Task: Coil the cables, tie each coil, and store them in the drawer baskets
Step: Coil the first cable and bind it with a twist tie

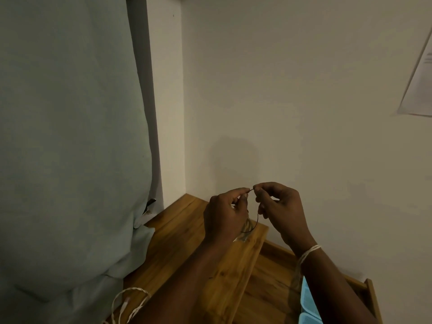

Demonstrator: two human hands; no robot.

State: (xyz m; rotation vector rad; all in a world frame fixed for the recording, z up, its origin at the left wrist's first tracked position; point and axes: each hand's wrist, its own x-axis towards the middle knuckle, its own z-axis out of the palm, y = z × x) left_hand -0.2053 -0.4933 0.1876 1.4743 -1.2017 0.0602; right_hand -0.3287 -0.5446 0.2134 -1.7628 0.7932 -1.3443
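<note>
While both hands are raised above the wooden cabinet top [182, 242], they meet fingertip to fingertip over its far edge, close to the wall [292, 101]. The left hand [225, 216] has its thumb and forefinger pinched on one end of a thin dark tie [256, 220]; its other fingers are curled inward. The right hand [280, 211] pinches the same tie from the opposite side, thumb against forefinger, remaining fingers loosely bent. Between the two pinches only a short piece of the tie shows; below them it hangs in a slack curve toward the cabinet top. Beneath the left hand, a pale bundle lies on the cabinet top; whether it is a coiled cable cannot be told, as the hand covers most of it. A white braided cable [306, 253] is wound round the right wrist and trails down toward the open drawer [371, 298] on the right of the cabinet top. Blue baskets [308, 305] sit inside that drawer. Another white braided cable [126, 302] loops at the near left corner of the cabinet top. A pale green curtain [70, 136] hangs to the left, touching the cabinet top. A sheet of paper [420, 78] is fixed on the wall, well above the drawer.
</note>
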